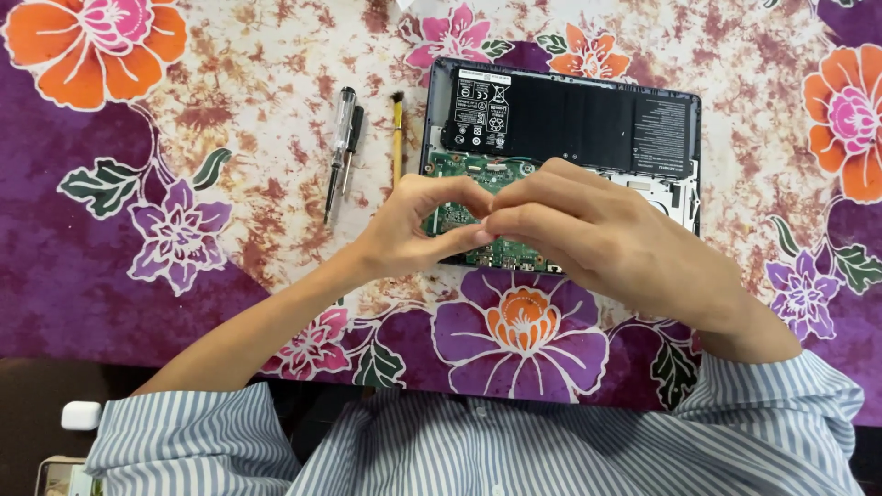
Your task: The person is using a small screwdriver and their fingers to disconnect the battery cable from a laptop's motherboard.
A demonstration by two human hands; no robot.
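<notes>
While both hands (496, 220) meet, tools (344, 147) lie beside the laptop (570, 119).

You see bright, even, diffuse light across the floral tablecloth (230, 83): shadows stay soft, focus stays sharp, no glare, dimmer at its near-left corner.

Shirt (478, 450): blue-and-white vertical stripes, buttoned front.
Sleeves: same stripe, pushed up to the elbows.
Left hand (413, 225): bare, no rings.
Right hand (588, 230): bare, no rings.
</notes>
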